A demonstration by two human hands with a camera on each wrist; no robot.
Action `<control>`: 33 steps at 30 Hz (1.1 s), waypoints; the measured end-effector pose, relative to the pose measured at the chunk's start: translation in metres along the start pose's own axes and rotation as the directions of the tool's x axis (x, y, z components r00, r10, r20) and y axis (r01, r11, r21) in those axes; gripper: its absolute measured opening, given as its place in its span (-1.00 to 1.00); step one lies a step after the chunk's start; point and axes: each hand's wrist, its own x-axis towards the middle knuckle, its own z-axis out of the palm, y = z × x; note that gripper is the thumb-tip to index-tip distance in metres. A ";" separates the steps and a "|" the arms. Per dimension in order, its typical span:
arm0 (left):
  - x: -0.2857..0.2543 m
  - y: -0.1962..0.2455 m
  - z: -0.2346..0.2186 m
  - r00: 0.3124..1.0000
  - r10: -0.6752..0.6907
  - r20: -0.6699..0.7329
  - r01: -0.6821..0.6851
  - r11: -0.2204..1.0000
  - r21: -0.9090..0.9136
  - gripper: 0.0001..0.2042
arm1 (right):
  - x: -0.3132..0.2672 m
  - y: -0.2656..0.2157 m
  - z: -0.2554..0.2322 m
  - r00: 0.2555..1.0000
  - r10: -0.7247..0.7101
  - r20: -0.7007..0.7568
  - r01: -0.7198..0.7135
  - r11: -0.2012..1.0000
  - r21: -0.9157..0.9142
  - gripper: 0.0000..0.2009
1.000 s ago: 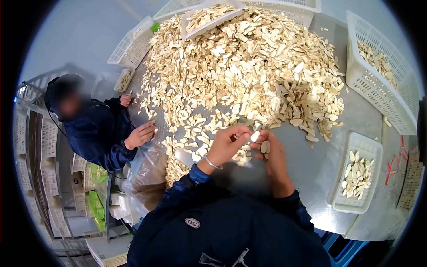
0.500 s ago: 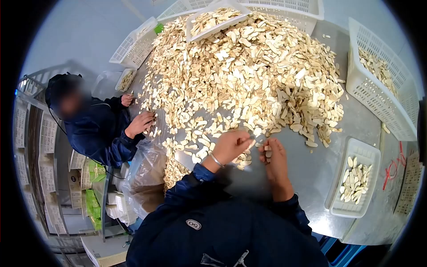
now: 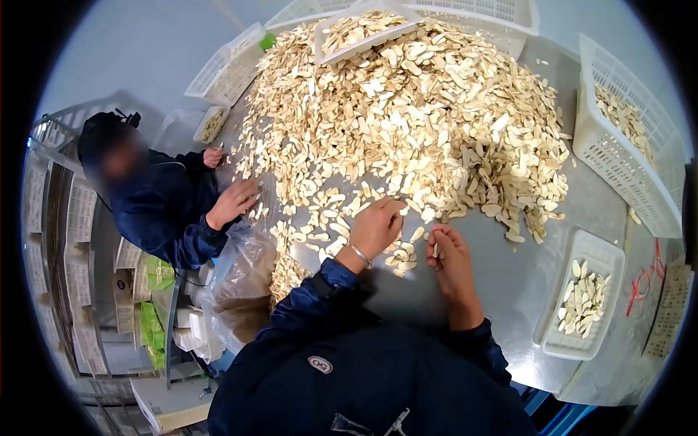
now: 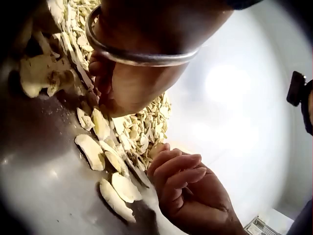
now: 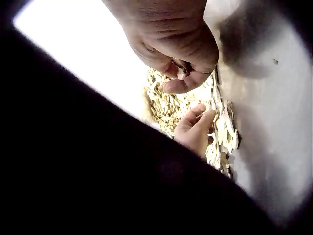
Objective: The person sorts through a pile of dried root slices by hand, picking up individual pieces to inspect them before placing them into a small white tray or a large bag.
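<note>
Holding at least one slice point(image 5: 181, 74) in curled fingers: right hand point(image 3: 452, 263), just beside near edge of the pile point(image 3: 407, 109). Left hand point(image 3: 375, 230) at same pile edge; can't tell if it's pinching anything. White tray point(image 3: 574, 346) with more slices sits off pile's near right.

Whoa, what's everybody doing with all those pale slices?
A person is working at a big pile of slices on a metal table. Their right hand holds at least one slice. Their left hand is by the pile's near edge; whether it holds one is unclear. More slices lie in a white tray to their right. Another person has both hands near the pile's left edge.
</note>
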 end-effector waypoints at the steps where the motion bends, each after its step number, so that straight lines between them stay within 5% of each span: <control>1: -0.002 -0.001 -0.001 1.000 -0.007 0.005 0.007 1.000 0.023 -0.81 | -0.001 0.000 0.002 1.000 0.006 0.011 -0.006 1.000 -0.018 -0.88; 19: 0.000 0.006 -0.003 0.996 0.080 -0.036 -0.072 0.983 0.171 -0.84 | 0.001 0.006 -0.003 0.998 -0.018 0.060 0.026 0.990 -0.138 -0.86; 23: 0.002 0.027 -0.030 0.990 -0.102 0.101 0.136 0.896 -0.423 -0.84 | -0.007 -0.006 0.015 0.999 0.033 -0.025 -0.036 0.993 -0.116 -0.75; 26: 0.014 0.036 -0.060 0.995 -0.097 -0.035 0.071 0.888 -0.454 -0.84 | -0.004 -0.003 0.017 0.994 0.108 0.024 -0.110 0.991 0.077 -0.68; 30: 0.004 -0.016 -0.064 0.979 -0.021 -0.201 0.043 0.994 0.105 -0.87 | -0.002 0.000 0.000 0.994 0.012 0.109 -0.008 0.999 -0.036 -0.76; 33: -0.013 -0.031 -0.061 0.992 -0.123 -0.001 0.123 0.991 0.052 -0.83 | -0.006 -0.003 0.006 0.998 0.027 0.053 -0.026 0.999 -0.020 -0.79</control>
